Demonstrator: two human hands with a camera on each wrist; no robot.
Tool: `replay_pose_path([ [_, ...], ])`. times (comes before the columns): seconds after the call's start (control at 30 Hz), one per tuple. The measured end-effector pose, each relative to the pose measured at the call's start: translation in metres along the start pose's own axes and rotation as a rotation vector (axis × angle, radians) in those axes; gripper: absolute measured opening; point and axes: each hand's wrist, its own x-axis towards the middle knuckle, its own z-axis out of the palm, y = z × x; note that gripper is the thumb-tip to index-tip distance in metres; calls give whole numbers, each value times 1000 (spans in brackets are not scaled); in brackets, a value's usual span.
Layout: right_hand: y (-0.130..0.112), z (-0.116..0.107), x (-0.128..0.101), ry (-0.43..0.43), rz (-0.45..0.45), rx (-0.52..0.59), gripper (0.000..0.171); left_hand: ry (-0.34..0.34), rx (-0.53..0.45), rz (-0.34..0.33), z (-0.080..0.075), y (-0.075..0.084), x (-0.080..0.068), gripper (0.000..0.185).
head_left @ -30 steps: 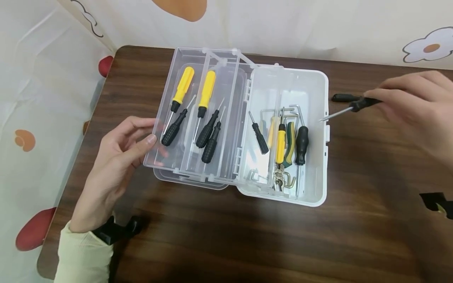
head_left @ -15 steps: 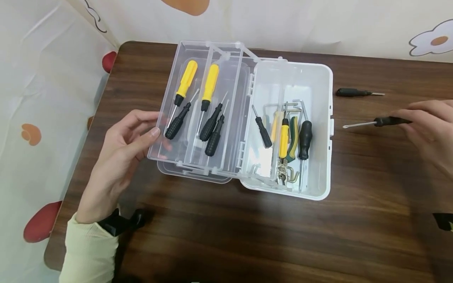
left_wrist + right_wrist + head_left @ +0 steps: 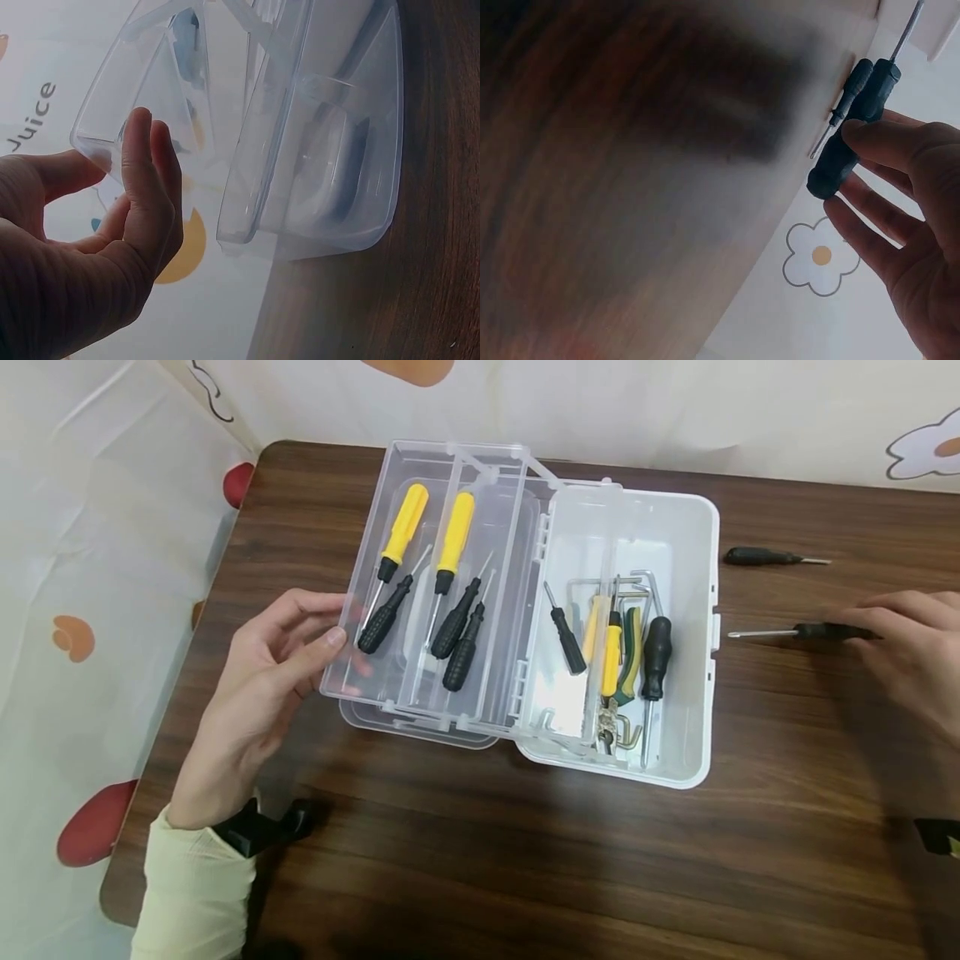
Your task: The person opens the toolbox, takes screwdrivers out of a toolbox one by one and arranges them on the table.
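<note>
My left hand point(image 3: 273, 681) pinches the left edge of a clear plastic tray point(image 3: 341, 681) between thumb and fingers. Two yellow-handled screwdrivers point(image 3: 405, 522) and several small black ones point(image 3: 386, 618) lie in that tray, which is hinged to a white toolbox point(image 3: 693, 727). At the right, my right hand point(image 3: 911, 639) pinches a black-handled screwdriver point(image 3: 813, 631) by its handle, low over the table, its shaft pointing left toward the toolbox. The right wrist view shows the thumb and fingers on the dark handle point(image 3: 832, 165). Beyond it lies another small black screwdriver point(image 3: 757, 556).
Inside the toolbox are a large black screwdriver point(image 3: 657, 652), a yellow screwdriver point(image 3: 611, 656), green-and-yellow-handled pliers point(image 3: 630, 656), hex keys and a small black screwdriver point(image 3: 567, 639). The opened clear lid point(image 3: 450, 739) lies under the tray. A patterned sheet point(image 3: 637, 410) borders the brown table point(image 3: 525, 860).
My right hand has moved right and down from beside the toolbox's rim to low over the table, carrying the screwdriver. The left hand keeps its grip on the tray; the view has shifted slightly.
</note>
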Motion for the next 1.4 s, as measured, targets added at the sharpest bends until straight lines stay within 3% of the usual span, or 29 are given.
replay_pose_path([
  [0.33, 2, 2, 0, -21, 5, 12, 88, 2, -15, -3, 2, -1, 0, 28],
  [0.4, 2, 1, 1, -40, 6, -4, 68, 3, -13, -2, 2, -1, 0, 28],
  [0.57, 3, 1, 2, -52, -4, -13, 70, 8, -13, -3, 1, -1, 0, 28],
  [0.6, 4, 1, 2, -51, -9, -11, 85, 7, -16, -4, 1, -1, 0, 28],
  [0.63, 4, 1, 2, -45, -10, -5, 89, 7, -20, -4, 1, -1, -1, 28],
  [0.8, 3, 1, 1, -69, 2, -24, 11, -1, -32, -1, 0, -1, 0, 28],
  [0.9, 2, 1, 2, -80, 9, -37, 45, -2, -32, 0, 0, -1, 0, 28],
  [1.03, 1, 0, 3, -89, 10, -36, 53, -3, -33, 0, 0, 0, 0, 29],
  [1.07, 2, 0, 3, -90, 4, -36, 35, -4, -33, 0, 0, 0, 0, 29],
  [1.13, 1, -1, 4, -93, -4, -30, 31, -6, -33, 1, 0, 0, 0, 29],
  [1.17, 1, -1, 4, -85, -14, -24, 14, -7, -33, 2, 0, 0, 0, 29],
  [1.2, 0, -2, 6, -74, -28, -19, 21, -8, -33, 3, 0, 0, 0, 28],
  [1.27, -4, -4, 11, -45, -55, -8, 60, -13, -37, 4, 0, 0, 0, 28],
  [1.3, -8, -6, 15, -34, -69, 2, 59, -14, -38, 4, 0, 0, 0, 28],
  [1.37, -18, -10, 25, -4, -107, 34, 86, -16, -39, 5, 0, 0, 0, 28],
  [1.4, -25, -14, 30, -2, -122, 48, 83, -17, -41, 5, 0, 0, 0, 28],
])
